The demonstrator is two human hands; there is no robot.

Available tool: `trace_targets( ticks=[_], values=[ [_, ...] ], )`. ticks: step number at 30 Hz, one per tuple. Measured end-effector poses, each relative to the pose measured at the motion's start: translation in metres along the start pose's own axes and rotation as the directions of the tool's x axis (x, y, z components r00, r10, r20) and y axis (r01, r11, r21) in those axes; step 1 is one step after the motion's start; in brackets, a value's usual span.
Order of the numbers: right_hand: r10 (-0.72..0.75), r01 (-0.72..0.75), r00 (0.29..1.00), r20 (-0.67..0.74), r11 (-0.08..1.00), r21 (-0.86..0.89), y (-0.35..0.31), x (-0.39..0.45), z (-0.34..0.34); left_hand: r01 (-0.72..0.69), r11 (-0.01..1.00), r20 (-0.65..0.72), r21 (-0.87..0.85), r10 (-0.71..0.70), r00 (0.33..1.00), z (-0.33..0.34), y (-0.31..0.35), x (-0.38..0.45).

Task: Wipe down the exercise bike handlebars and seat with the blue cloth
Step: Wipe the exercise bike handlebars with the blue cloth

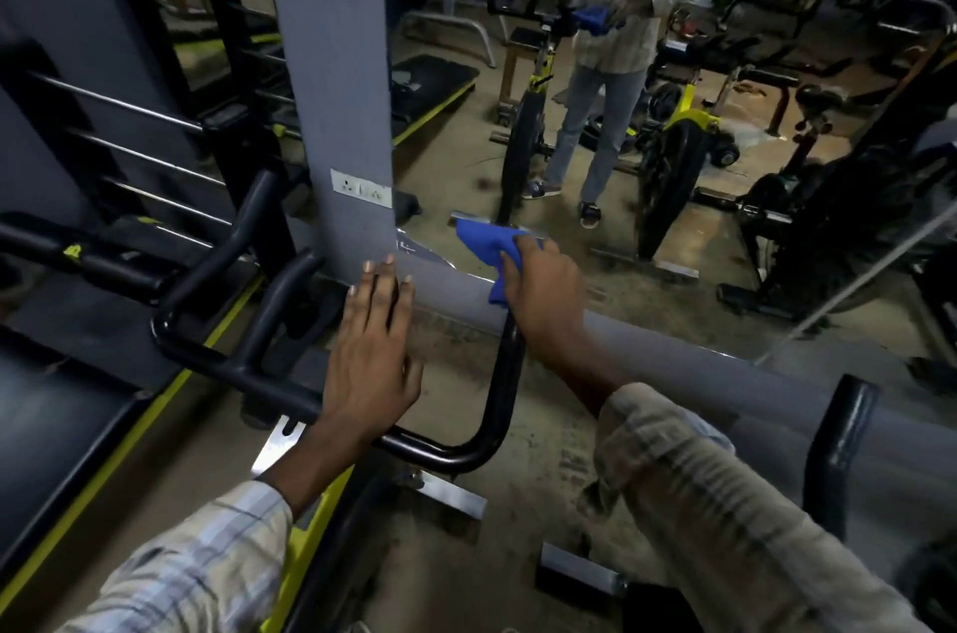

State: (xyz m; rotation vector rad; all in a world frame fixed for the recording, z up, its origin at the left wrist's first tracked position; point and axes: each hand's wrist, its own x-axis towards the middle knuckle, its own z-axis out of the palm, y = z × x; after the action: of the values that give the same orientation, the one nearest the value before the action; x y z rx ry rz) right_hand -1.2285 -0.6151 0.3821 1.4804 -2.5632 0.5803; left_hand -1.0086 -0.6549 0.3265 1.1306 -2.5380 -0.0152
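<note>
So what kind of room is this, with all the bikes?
Most likely a gym. There are exercise bike handlebars, a big wall mirror showing more yellow spin bikes, and a treadmill.

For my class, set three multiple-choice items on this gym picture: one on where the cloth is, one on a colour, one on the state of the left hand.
1. Where is the blue cloth?
A. On the floor
B. In the right hand, at the far end of the right handlebar
C. Draped over the grey pillar

2. What colour are the handlebars?
A. Black
B. Red
C. White

3. How is the left hand?
A. Clenched round a bottle
B. Holding a second cloth
C. Open, fingers stretched out, holding nothing

Answers:
1 B: the right hand is closed on the cloth where the handlebar's upright end rises.
2 A: the bars are glossy black; only the bike frame below is yellow-green.
3 C: the fingers lie flat and spread above the crossbar, with nothing in them.
</note>
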Motion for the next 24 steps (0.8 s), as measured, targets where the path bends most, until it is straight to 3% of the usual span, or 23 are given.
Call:
trace_targets(
  ticks=[3,7,10,12,14,16,18,20,24],
  values=[
    [-0.001,0.0,1.0,-0.025,0.999,-0.038,0.005,0.005,-0.015,0.009,1.0,-0.004,-0.004,-0.009,1.0,-0.001,0.002,-0.001],
    [0.052,-0.05,0.966,-0.253,0.999,0.015,0.019,-0.005,-0.026,0.016,1.0,-0.02,0.003,-0.016,1.0,-0.001,0.004,0.001],
    [0.182,-0.131,0.972,-0.146,0.944,0.303,0.02,-0.035,-0.009,0.021,1.0,-0.024,0.016,-0.021,0.999,0.0,0.007,0.0],
    [0.223,-0.16,0.973,-0.049,0.818,0.552,0.01,-0.058,0.009,0.012,1.0,-0.038,0.014,-0.012,0.999,0.001,0.007,-0.001],
    [0.285,-0.185,0.958,-0.037,0.712,0.678,-0.002,-0.068,0.024,0.007,1.0,-0.042,0.015,-0.007,0.999,0.002,0.007,-0.001],
    [0.366,-0.26,0.93,-0.019,0.694,0.672,-0.009,-0.057,0.028,0.001,1.0,-0.042,0.02,0.0,0.999,0.001,0.008,-0.001],
    [0.401,-0.324,0.916,-0.006,0.749,0.578,-0.01,-0.037,0.026,0.0,1.0,-0.028,0.027,0.001,1.0,0.0,0.009,-0.001],
    [0.369,-0.329,0.929,0.007,0.821,0.466,-0.009,-0.022,0.025,-0.002,0.999,-0.018,0.039,0.003,1.0,0.0,0.009,-0.001],
    [0.361,-0.311,0.931,-0.06,0.866,0.392,-0.019,-0.029,0.033,-0.009,0.998,-0.019,0.057,0.01,1.0,0.001,0.008,-0.001]
  ],
)
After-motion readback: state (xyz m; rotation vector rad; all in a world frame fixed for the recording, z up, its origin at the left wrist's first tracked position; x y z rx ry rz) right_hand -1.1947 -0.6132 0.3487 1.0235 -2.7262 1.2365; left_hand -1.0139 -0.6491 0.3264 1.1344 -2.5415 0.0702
